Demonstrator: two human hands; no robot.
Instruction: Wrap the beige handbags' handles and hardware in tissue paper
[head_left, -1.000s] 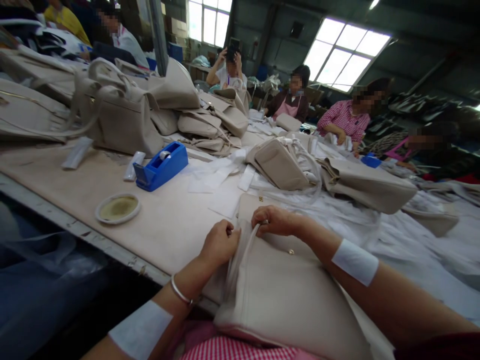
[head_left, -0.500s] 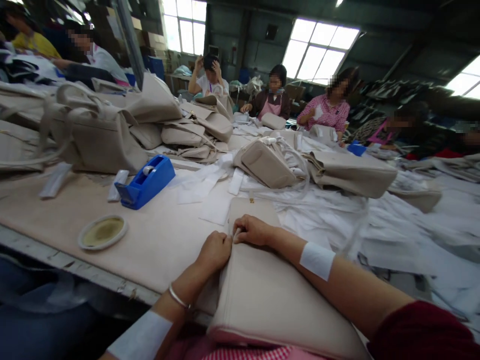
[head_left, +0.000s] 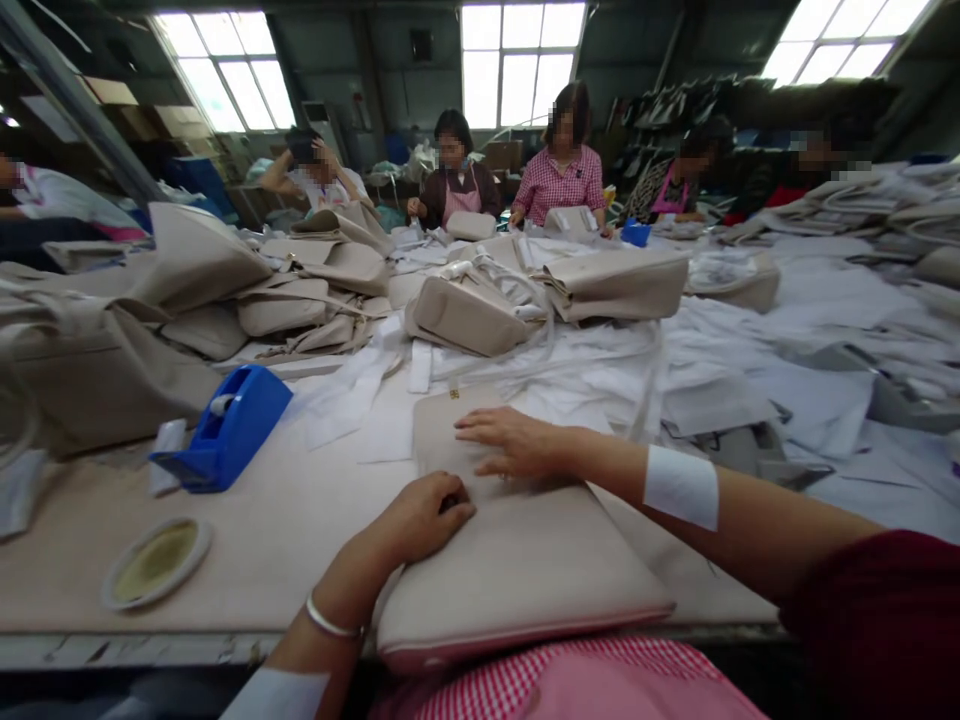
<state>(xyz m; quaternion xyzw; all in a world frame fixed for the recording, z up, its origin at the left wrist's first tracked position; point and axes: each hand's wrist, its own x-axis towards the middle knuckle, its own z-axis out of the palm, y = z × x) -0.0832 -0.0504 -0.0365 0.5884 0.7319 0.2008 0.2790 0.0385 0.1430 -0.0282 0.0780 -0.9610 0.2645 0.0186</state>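
A pale beige bag (head_left: 517,575) lies flat at the table's front edge, against the checked apron, its flap with a small gold mark pointing away. My right hand (head_left: 517,442) is spread over the flap, fingers apart and pointing left, holding nothing. Resting on the bag's left edge, my left hand (head_left: 431,515) has its fingers curled, thumb near the fingertips; a dark gap shows between them, and whether anything is held there is hidden. A silver bangle circles the left wrist, and white patches cover both forearms.
To the left are a blue tape dispenser (head_left: 229,430) and a round dish (head_left: 157,565). Beige bags (head_left: 472,315) and white sheets (head_left: 720,385) cover the table beyond. Several people sit along the far side, one in a checked shirt (head_left: 559,185).
The view has swung right. My right hand has opened from a pinch and spread over the flap; my left hand has come away from it, nearer to me along the bag's edge.
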